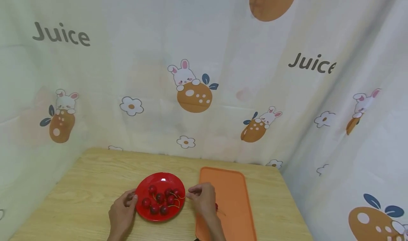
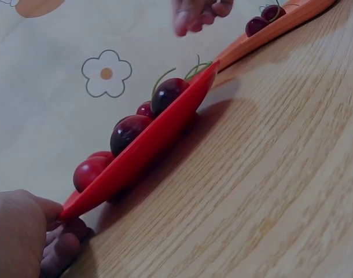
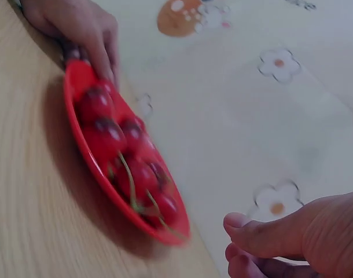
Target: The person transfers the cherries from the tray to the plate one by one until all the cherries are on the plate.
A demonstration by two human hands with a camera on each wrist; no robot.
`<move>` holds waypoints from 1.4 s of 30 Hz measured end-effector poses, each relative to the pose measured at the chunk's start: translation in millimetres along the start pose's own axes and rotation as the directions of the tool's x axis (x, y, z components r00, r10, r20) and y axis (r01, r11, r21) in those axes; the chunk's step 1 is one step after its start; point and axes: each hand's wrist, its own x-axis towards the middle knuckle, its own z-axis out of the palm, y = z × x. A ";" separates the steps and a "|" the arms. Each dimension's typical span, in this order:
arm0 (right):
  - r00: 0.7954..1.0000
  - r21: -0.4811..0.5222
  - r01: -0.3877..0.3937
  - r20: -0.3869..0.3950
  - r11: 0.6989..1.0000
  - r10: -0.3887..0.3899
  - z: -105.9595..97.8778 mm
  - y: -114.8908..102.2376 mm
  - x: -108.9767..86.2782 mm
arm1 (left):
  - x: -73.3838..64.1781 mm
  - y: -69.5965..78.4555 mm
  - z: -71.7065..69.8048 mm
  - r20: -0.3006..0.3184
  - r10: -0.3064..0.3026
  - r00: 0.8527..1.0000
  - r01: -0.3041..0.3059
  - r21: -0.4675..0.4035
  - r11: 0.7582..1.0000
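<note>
My left hand (image 1: 122, 211) pinches the left rim of a round red plate (image 1: 160, 183), thumb over the edge and fingers beneath, as the left wrist view shows. Several dark red cherries (image 1: 154, 208), some with green stems (image 3: 128, 176), lie in the plate. Just off the plate's right rim hovers my right hand (image 1: 204, 200), its fingers loosely bent with nothing between them. Under that hand, an orange tray (image 1: 231, 188) bears cherries (image 2: 257, 26), partly hidden by the hand in the head view.
Plate and tray sit side by side on a light wood-grain table (image 1: 105, 177). A pale curtain (image 1: 143, 67) printed with rabbits, fruit and flowers hangs behind the table and along its sides.
</note>
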 end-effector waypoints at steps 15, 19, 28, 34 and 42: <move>0.980 -0.073 -0.110 -0.177 0.991 0.096 -75.8 30.4 1.6 | 2.5 3.1 -1.0 -0.012 -0.009 1.000 0.009 -0.005 1.000; 0.980 -0.085 -0.111 -0.175 0.990 0.095 -85.2 40.1 -1.1 | 2.5 1.4 0.4 -0.028 -0.012 1.000 0.012 -0.001 1.000; 0.977 -0.202 -0.169 -0.166 0.965 0.137 -100.9 61.6 -13.1 | 0.6 0.8 3.0 0.009 -0.061 0.998 0.061 0.012 0.998; 0.977 -0.238 -0.199 -0.123 0.951 0.174 -103.6 70.5 -19.9 | 0.8 2.6 2.1 0.010 -0.051 0.999 0.051 0.013 0.999; 0.968 -0.286 -0.249 -0.056 0.925 0.243 -103.1 75.4 -26.1 | 2.2 2.5 1.9 0.016 -0.055 0.998 0.055 0.025 0.998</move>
